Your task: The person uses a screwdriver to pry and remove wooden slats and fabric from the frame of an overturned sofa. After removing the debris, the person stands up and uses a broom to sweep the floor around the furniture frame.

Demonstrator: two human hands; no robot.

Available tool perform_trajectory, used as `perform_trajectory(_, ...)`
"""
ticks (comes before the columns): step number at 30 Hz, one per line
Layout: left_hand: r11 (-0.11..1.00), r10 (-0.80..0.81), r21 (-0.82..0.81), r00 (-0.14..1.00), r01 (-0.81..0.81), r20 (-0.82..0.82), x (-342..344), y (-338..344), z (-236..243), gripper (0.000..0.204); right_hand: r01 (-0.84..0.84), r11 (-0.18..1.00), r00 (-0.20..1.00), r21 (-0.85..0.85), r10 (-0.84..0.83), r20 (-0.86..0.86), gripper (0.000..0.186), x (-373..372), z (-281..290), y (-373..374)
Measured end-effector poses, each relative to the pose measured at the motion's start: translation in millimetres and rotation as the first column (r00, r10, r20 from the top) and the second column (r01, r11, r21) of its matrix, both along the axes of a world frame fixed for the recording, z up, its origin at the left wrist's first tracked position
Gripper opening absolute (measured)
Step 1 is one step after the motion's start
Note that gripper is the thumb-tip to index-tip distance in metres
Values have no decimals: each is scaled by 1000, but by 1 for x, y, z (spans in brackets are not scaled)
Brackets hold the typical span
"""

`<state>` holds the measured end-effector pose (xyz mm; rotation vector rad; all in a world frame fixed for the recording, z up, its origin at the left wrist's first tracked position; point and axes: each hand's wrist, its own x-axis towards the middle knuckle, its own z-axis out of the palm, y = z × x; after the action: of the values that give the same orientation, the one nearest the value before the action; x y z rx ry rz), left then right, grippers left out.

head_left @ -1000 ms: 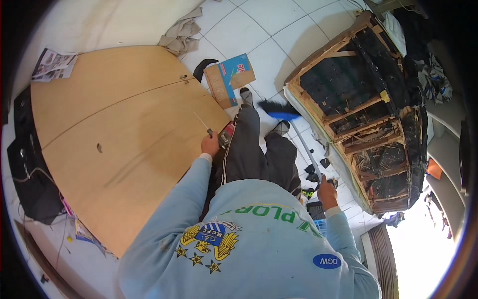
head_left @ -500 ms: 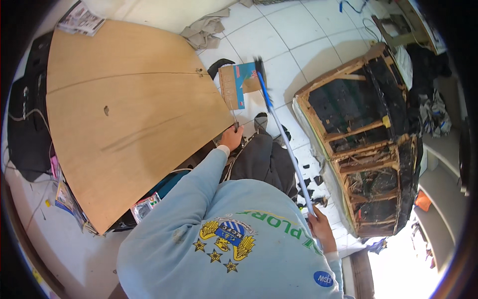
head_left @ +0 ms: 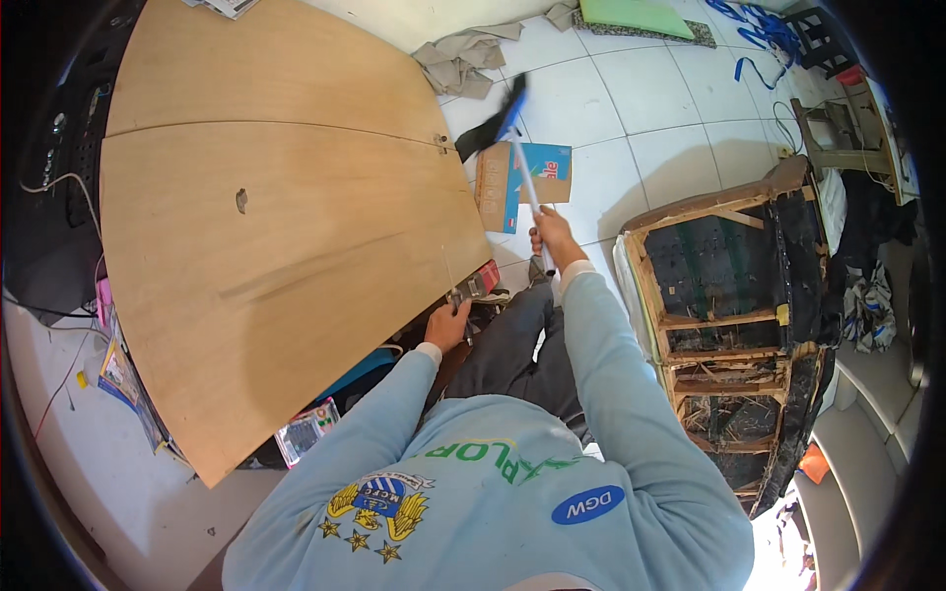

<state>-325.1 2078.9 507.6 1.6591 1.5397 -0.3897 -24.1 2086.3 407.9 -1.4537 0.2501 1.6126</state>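
Note:
My right hand (head_left: 555, 238) is closed around the pale handle of a broom (head_left: 525, 172), out in front of me. Its blue head with black bristles (head_left: 509, 108) is at the far end, over the floor beyond a blue and brown piece of cardboard (head_left: 537, 163). My left hand (head_left: 448, 327) is at the near edge of a large light-wood panel (head_left: 305, 227), its fingers curled on a small dark object. What that object is, I cannot make out. A red and grey item (head_left: 480, 282) lies just past that hand, partly hidden by the panel.
On the right stands an upturned furniture frame (head_left: 729, 320) with exposed wood and torn black lining. Grey cloth (head_left: 468, 59) lies by the wall. A green pad (head_left: 636, 18) and blue straps (head_left: 759, 39) are at the back. A packaged item (head_left: 307, 429) pokes out beneath the panel.
My right hand has moved from low at my right side to forward, near the middle, tilting the broom head left. My left hand has shifted slightly nearer along the panel's edge. The view has shifted.

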Motion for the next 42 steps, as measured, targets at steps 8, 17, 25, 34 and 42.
perform_trajectory(8,995,-47,-88,995,39,-92,-26,15,-29,71,359,926,933,-117,-352,79,33,93,-18,-35)
perform_trajectory(17,974,-148,-174,989,147,8,16,38,-38,68,249,894,969,-374,-229,96,32,8,65,-200)
perform_trajectory(25,947,-286,-143,957,289,38,50,50,-52,67,148,891,988,-430,-154,21,63,-106,108,-328)
perform_trajectory(34,868,-496,-51,868,494,-19,83,14,-37,70,132,751,984,-647,-178,-5,57,-186,145,-540)
perform_trajectory(42,817,-576,-38,818,575,1,92,-73,-25,69,321,500,907,-804,-408,109,46,-248,118,-728)
